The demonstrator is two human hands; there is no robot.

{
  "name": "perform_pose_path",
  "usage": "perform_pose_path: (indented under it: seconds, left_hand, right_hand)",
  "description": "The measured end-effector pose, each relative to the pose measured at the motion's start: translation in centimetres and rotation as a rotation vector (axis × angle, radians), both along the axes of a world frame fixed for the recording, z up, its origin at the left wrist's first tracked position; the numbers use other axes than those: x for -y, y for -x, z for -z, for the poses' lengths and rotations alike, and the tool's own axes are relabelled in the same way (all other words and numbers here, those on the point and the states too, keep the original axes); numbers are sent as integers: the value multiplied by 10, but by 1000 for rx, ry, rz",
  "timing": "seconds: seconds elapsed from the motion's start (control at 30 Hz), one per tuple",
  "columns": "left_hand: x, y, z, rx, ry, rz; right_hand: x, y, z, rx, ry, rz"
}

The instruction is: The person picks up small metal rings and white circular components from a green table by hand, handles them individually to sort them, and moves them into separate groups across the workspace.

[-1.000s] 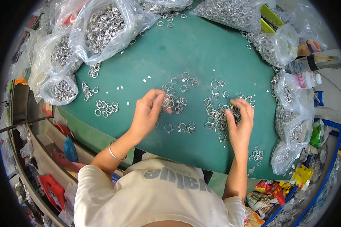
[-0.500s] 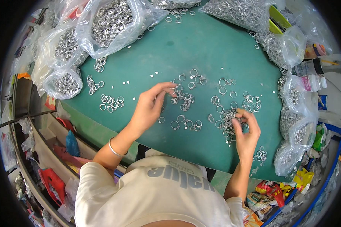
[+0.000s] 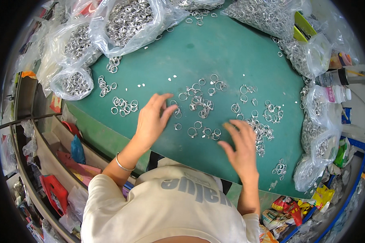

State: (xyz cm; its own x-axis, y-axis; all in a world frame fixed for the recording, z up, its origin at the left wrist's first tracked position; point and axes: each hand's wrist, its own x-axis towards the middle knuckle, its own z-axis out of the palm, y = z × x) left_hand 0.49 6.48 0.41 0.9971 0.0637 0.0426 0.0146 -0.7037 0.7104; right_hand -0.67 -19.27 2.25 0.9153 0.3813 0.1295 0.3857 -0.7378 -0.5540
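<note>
Silver-coloured metal rings lie in loose clusters on a green tabletop. My left hand hovers at the left of the middle ring cluster, thumb and fingers apart. Its fingertips come close to a few rings; whether they touch is hard to tell. My right hand is over the table with thumb and fingers spread and nothing seen between them. Right beside it lies a denser ring pile, partly covered by the hand. Between my hands sits a short row of rings.
Clear plastic bags full of rings stand along the back left, back right and right edge. Smaller ring groups lie at the left. Tiny white pieces dot the table. A dark-lidded jar stands at far right.
My left hand has drawn back left from the middle cluster, its fingers parting. My right hand has come off the dense ring pile, moved left and spread its fingers. The view has shifted slightly.
</note>
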Motion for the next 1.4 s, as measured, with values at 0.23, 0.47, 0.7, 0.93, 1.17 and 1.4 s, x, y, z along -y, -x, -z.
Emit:
perform_pose_path:
  seconds: [0.23,0.47,0.7,0.93,1.17,1.4]
  left_hand:
    - [1,8,1,13,1,71]
    - [18,9,2,-39,226,178]
    - [11,21,2,18,190,176]
    - [10,23,9,135,141,146]
    - [6,27,8,97,125,136]
    - [8,36,8,87,165,152]
  right_hand:
    - [-17,-3,12,72,42,-47]
    - [-65,-7,27,36,48,51]
    - [-52,-10,21,116,-66,131]
    - [-65,-17,28,135,63,82]
    - [-70,-9,24,144,105,112]
    - [-63,-13,23,59,69,156]
